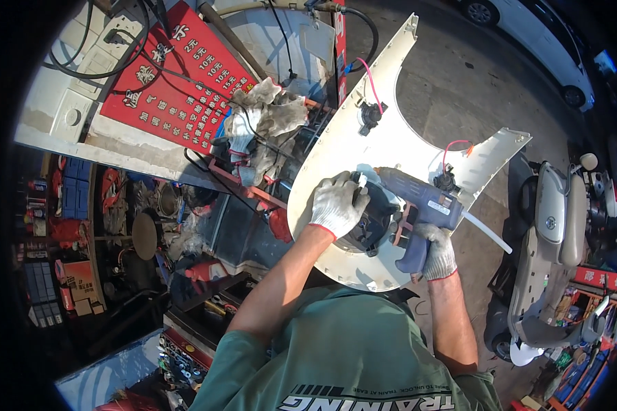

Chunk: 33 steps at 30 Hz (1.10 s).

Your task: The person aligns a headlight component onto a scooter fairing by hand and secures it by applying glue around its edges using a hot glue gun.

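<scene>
A cream-white scooter body panel (336, 140) with two long prongs lies in front of me, inner side up. Into its round near end is set a black round part that looks like a headlight housing (376, 222). My left hand (339, 204), in a grey-white work glove, rests on the housing's left edge with curled fingers; a small white piece shows at its fingertips. My right hand (437, 252), also gloved, grips a blue-grey hot glue gun (425, 198). A white glue stick (487, 231) juts from the gun's back, and its nozzle points left over the housing's top.
Two black sockets with pink wires (370, 118) sit on the panel. Dirty gloves (267, 123) lie on a rack at left, by a red sign (178, 79). Shelves of tools and boxes (82, 281) stand further left. A scooter (548, 226) stands at right, a white car (535, 41) beyond.
</scene>
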Motion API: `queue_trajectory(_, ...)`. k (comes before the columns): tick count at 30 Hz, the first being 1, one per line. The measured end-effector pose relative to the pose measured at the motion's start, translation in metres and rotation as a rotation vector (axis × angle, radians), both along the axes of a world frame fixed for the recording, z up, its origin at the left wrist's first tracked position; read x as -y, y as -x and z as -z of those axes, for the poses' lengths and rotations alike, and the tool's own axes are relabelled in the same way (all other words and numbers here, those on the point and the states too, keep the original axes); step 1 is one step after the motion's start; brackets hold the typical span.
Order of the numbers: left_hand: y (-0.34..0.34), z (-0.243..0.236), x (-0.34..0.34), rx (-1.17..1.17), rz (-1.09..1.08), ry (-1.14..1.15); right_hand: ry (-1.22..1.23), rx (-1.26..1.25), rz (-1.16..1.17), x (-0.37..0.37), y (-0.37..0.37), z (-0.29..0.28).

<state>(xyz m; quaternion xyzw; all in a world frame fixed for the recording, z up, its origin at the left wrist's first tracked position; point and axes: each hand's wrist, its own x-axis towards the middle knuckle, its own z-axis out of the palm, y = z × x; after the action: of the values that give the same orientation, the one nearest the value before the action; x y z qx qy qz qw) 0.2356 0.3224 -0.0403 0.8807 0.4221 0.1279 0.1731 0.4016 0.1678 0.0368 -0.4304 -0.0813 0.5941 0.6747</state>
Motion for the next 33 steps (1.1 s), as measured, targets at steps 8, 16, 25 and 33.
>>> queue_trajectory(8,-0.003,0.011,-0.002,-0.031,-0.002,0.09,-0.011,0.016,-0.039,0.002,-0.005,0.011)
queue_trajectory(16,0.006,-0.002,0.004,-0.068,-0.05,-0.002,-0.012,0.025,0.025,0.0,-0.002,0.001)
queue_trajectory(25,0.006,-0.008,0.008,0.002,-0.044,0.053,-0.008,0.017,-0.028,0.0,0.0,0.001)
queue_trajectory(33,0.082,-0.079,0.02,0.407,-0.346,-0.11,-0.064,-0.172,-0.002,-0.011,0.007,0.027)
